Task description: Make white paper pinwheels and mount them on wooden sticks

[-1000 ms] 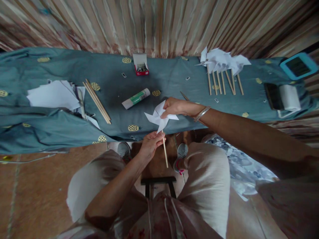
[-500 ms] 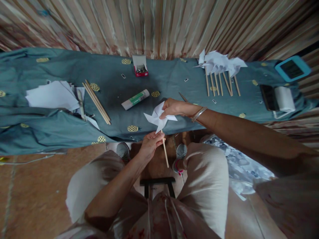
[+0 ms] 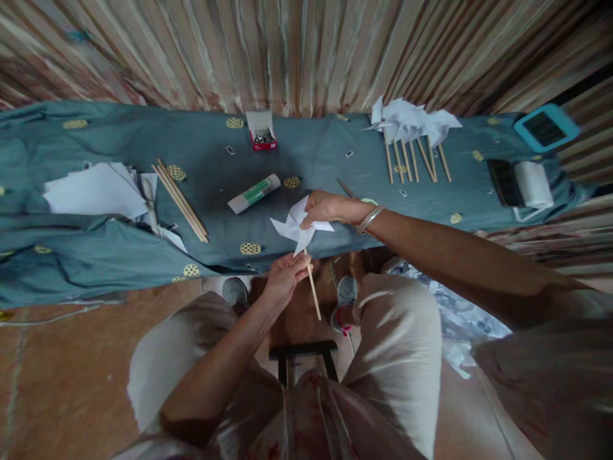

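Observation:
A white paper pinwheel point(image 3: 299, 231) on a thin wooden stick point(image 3: 313, 294) is between my two hands, over the table's front edge. My left hand point(image 3: 283, 276) pinches the stick just below the paper blades. With thumb and fingers closed, my right hand point(image 3: 322, 209) grips the pinwheel at its centre from above; the fingertips hide part of the blades. The stick's lower end hangs free above the floor. Beyond the hands lies a glue stick point(image 3: 253, 193) with a green label, and near my right wrist is a pointed metal tool point(image 3: 345, 188), partly covered.
Along the green cloth-covered table point(image 3: 316, 147) are an open red box of small metal pins point(image 3: 263, 142), loose wooden sticks point(image 3: 181, 201), white paper sheets point(image 3: 98, 188), several finished pinwheels point(image 3: 414, 124), a blue-framed device point(image 3: 546, 130) and a white roll point(image 3: 533, 185). A bag of paper scraps point(image 3: 467, 313) sits on the floor.
The whole view has shifted slightly, so the table things appear a little further left. Both hands keep the same hold on the pinwheel and its stick.

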A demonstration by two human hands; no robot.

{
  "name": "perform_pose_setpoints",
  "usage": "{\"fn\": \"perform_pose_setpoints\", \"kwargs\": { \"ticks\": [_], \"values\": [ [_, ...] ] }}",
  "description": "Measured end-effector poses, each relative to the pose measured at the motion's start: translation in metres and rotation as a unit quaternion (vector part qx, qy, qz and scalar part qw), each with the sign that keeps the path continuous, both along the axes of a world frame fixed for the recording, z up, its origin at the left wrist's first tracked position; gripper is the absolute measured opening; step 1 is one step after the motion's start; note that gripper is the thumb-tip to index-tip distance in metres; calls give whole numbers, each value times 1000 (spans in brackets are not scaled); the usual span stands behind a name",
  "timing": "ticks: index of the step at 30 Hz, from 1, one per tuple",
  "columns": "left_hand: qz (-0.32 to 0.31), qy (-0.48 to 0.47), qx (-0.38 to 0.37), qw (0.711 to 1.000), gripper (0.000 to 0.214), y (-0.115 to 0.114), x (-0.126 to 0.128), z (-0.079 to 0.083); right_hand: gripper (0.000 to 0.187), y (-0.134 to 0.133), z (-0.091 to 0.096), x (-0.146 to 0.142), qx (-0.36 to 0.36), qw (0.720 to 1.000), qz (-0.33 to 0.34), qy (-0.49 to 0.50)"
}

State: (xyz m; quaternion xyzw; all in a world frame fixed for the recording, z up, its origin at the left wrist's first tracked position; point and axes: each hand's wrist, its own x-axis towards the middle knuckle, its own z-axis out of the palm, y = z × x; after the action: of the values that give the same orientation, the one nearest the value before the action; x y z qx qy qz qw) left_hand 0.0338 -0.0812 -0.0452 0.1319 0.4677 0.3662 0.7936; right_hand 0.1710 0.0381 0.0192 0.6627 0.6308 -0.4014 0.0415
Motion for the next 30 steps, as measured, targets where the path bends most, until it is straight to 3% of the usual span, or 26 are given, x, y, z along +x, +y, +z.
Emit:
{"fn": "perform_pose_setpoints", "kwargs": {
  "ticks": [6, 12, 22, 27, 30],
  "values": [
    [6, 9, 7, 1000, 49, 0, 1, -3, 28, -5, 14, -8, -5, 999, -6, -39],
    [10, 8, 10, 1000, 50, 0, 2, -5, 22, -5, 11, -8, -1, 998, -9, -54],
    [25, -3, 15, 1000, 46, -3, 3, 1, 35, -8, 7, 4, 20, 999, -8, 42],
    [25, -13, 19, 999, 45, -4, 3, 8, 24, -18, -6, 22, 6, 974, -76, 215],
    [12, -16, 22, 1000, 45, -5, 7, 15, 26, -33, -9, 33, -21, 917, -179, 356]
  ]
}}
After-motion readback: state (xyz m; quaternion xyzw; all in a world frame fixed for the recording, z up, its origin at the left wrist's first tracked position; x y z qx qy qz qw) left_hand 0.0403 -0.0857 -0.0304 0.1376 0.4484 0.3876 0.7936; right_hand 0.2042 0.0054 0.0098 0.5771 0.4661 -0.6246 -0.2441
